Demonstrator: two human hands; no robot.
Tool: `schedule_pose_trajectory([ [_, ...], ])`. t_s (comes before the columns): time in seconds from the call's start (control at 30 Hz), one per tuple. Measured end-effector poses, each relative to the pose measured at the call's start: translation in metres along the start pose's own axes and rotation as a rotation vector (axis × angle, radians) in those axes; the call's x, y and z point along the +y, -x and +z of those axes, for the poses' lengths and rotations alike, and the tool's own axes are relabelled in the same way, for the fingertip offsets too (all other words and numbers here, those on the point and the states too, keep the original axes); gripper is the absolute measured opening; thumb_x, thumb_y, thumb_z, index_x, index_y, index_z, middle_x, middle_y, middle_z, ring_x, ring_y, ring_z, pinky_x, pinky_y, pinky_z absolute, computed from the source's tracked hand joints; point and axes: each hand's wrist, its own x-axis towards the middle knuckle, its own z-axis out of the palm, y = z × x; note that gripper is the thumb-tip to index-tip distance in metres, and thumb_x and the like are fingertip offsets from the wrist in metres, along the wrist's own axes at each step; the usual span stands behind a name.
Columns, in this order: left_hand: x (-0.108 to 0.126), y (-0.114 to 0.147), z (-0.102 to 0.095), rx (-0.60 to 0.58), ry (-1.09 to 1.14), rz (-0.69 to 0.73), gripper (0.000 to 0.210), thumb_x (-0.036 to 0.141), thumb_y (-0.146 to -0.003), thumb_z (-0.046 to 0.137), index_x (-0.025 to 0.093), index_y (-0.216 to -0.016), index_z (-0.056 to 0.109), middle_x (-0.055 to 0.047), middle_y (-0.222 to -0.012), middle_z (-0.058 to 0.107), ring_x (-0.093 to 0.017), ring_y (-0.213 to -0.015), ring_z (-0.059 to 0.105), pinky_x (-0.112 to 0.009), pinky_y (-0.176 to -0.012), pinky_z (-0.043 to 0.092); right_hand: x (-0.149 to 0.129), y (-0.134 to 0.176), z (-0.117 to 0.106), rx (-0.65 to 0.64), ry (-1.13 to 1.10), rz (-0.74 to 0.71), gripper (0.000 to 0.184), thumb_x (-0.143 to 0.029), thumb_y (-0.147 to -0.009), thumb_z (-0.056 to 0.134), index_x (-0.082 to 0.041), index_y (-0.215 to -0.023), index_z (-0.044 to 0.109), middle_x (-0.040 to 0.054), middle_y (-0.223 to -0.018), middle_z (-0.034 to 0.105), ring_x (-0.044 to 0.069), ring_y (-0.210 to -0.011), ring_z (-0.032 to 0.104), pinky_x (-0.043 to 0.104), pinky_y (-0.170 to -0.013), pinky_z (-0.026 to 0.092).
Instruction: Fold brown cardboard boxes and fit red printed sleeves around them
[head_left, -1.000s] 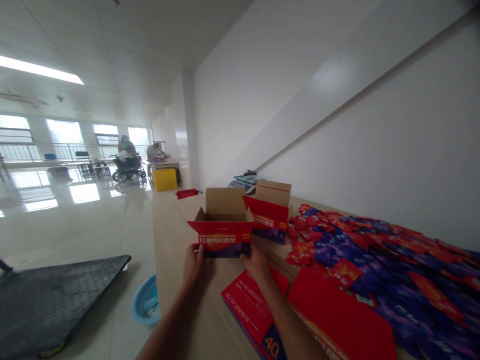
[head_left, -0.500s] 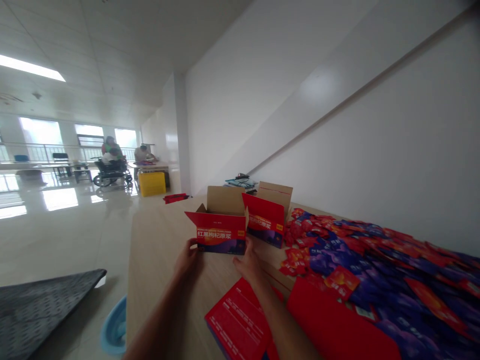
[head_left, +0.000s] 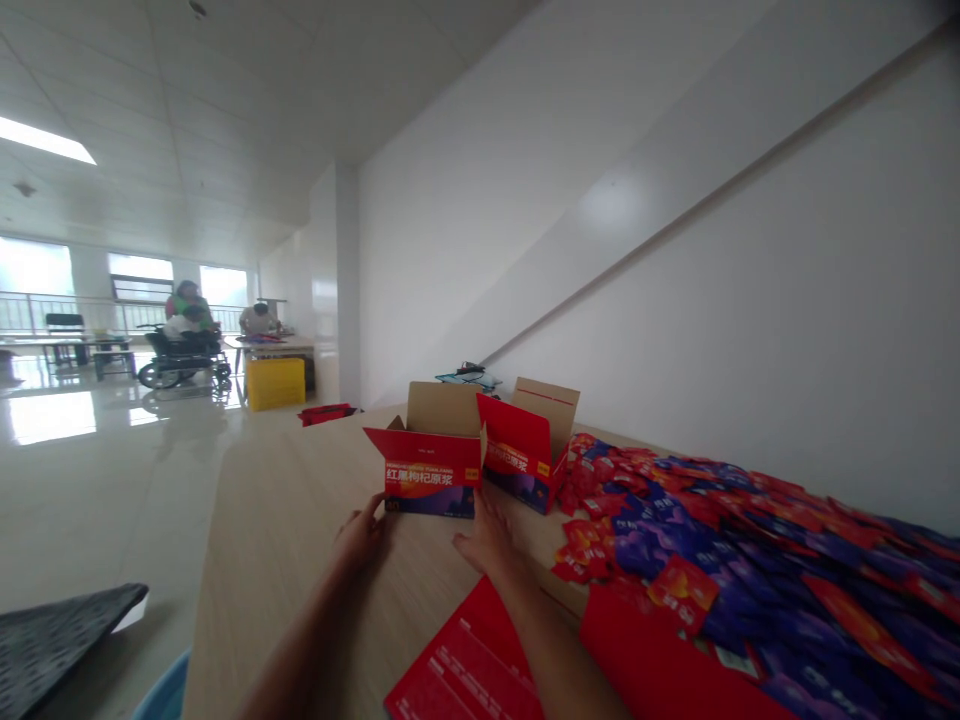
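An open red and purple cardboard box [head_left: 431, 490] stands upright on the table, its flaps raised and spread. My left hand [head_left: 361, 532] touches the box's lower left corner, fingers curled against its side. At the lower right corner, my right hand [head_left: 486, 532] grips the other side, thumb pointing inward in front of it. Close behind on the right stands a second open box [head_left: 517, 462] of the same print. A flat red carton [head_left: 469, 655] lies under my right forearm, partly hidden by it.
A wide heap of red and purple sachets [head_left: 697, 540] covers the table's right side. Another red carton panel [head_left: 652, 650] lies before it. A yellow crate [head_left: 276, 384] and people, one in a wheelchair, are far left. A blue basin [head_left: 166, 690] sits beside the table.
The camera view has swung slightly to the right. Both hands remain at the box's sides, and the box appears to stand in the same place beside the second one.
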Motion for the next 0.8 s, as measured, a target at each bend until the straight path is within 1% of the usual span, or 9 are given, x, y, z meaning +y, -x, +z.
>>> schedule_pose_trajectory([
  [0.1, 0.000, -0.009, 0.005, -0.063, -0.101, 0.016, 0.061, 0.031, -0.090, 0.056, 0.029, -0.150, 0.061, -0.009, -0.088, 0.077, -0.034, -0.106, 0.071, -0.046, -0.096, 0.051, 0.005, -0.006, 0.003, -0.019, 0.043, 0.000, 0.100, -0.023, -0.086, 0.083, -0.015, -0.171, 0.030, 0.0154, -0.170, 0.030, 0.041, -0.155, 0.028, 0.059, -0.127, 0.025],
  [0.23, 0.001, -0.018, 0.012, -0.123, -0.192, 0.051, 0.062, 0.031, -0.094, 0.052, 0.033, -0.155, 0.058, -0.013, -0.106, 0.079, -0.036, -0.118, 0.067, -0.051, -0.103, 0.046, 0.009, -0.006, -0.001, -0.027, 0.118, -0.026, 0.095, -0.022, -0.088, 0.081, -0.015, -0.170, 0.033, 0.0165, -0.162, 0.043, 0.043, -0.153, 0.030, 0.062, -0.125, 0.028],
  [0.33, 0.003, -0.022, 0.016, -0.145, -0.220, 0.085, 0.061, 0.035, -0.094, 0.052, 0.038, -0.155, 0.058, -0.012, -0.114, 0.080, -0.038, -0.121, 0.064, -0.052, -0.104, 0.045, 0.007, -0.003, -0.012, -0.058, 0.206, -0.072, 0.082, -0.022, -0.089, 0.078, -0.015, -0.164, 0.046, 0.0167, -0.153, 0.054, 0.043, -0.149, 0.036, 0.060, -0.123, 0.031],
  [0.43, 0.008, -0.023, 0.016, -0.136, -0.217, 0.106, 0.061, 0.038, -0.092, 0.055, 0.039, -0.153, 0.060, -0.011, -0.118, 0.081, -0.040, -0.122, 0.063, -0.054, -0.105, 0.044, -0.001, 0.008, -0.032, -0.091, 0.281, -0.137, 0.067, -0.022, -0.085, 0.082, -0.015, -0.149, 0.063, 0.0181, -0.140, 0.064, 0.043, -0.141, 0.047, 0.057, -0.122, 0.031],
  [0.53, 0.016, -0.020, 0.012, -0.099, -0.195, 0.124, 0.057, 0.042, -0.091, 0.056, 0.034, -0.147, 0.066, -0.013, -0.127, 0.080, -0.042, -0.125, 0.062, -0.056, -0.108, 0.043, -0.009, 0.038, -0.066, -0.117, 0.351, -0.192, 0.052, -0.025, -0.078, 0.091, -0.016, -0.127, 0.077, 0.0180, -0.123, 0.072, 0.044, -0.130, 0.056, 0.058, -0.121, 0.030],
  [0.63, 0.023, -0.009, 0.006, -0.051, -0.159, 0.129, 0.050, 0.040, -0.092, 0.053, 0.025, -0.136, 0.072, -0.016, -0.138, 0.075, -0.040, -0.127, 0.063, -0.055, -0.113, 0.041, -0.003, 0.094, -0.118, -0.127, 0.353, -0.229, 0.045, -0.037, -0.071, 0.098, -0.019, -0.108, 0.082, 0.0147, -0.106, 0.076, 0.044, -0.113, 0.065, 0.062, -0.119, 0.032],
  [0.7, 0.027, 0.005, 0.000, -0.032, -0.129, 0.109, 0.049, 0.040, -0.093, 0.049, 0.021, -0.132, 0.072, -0.018, -0.138, 0.074, -0.040, -0.128, 0.064, -0.054, -0.116, 0.040, 0.013, 0.143, -0.161, -0.120, 0.308, -0.179, 0.053, -0.043, -0.069, 0.098, -0.022, -0.114, 0.082, 0.0146, -0.110, 0.076, 0.044, -0.113, 0.066, 0.064, -0.120, 0.030],
  [0.73, 0.029, 0.013, -0.003, -0.029, -0.111, 0.091, 0.050, 0.041, -0.094, 0.046, 0.019, -0.131, 0.072, -0.020, -0.138, 0.074, -0.040, -0.128, 0.065, -0.054, -0.116, 0.041, 0.026, 0.169, -0.183, -0.107, 0.283, -0.120, 0.061, -0.045, -0.069, 0.097, -0.023, -0.123, 0.080, 0.0155, -0.121, 0.074, 0.045, -0.120, 0.064, 0.064, -0.122, 0.028],
  [0.8, 0.036, 0.034, -0.010, -0.036, -0.064, 0.050, 0.055, 0.047, -0.097, 0.039, 0.015, -0.125, 0.073, -0.023, -0.135, 0.074, -0.040, -0.124, 0.068, -0.051, -0.111, 0.047, 0.058, 0.220, -0.218, -0.094, 0.269, 0.032, 0.078, -0.046, -0.072, 0.091, -0.024, -0.144, 0.070, 0.0169, -0.144, 0.062, 0.044, -0.139, 0.051, 0.061, -0.127, 0.023],
])
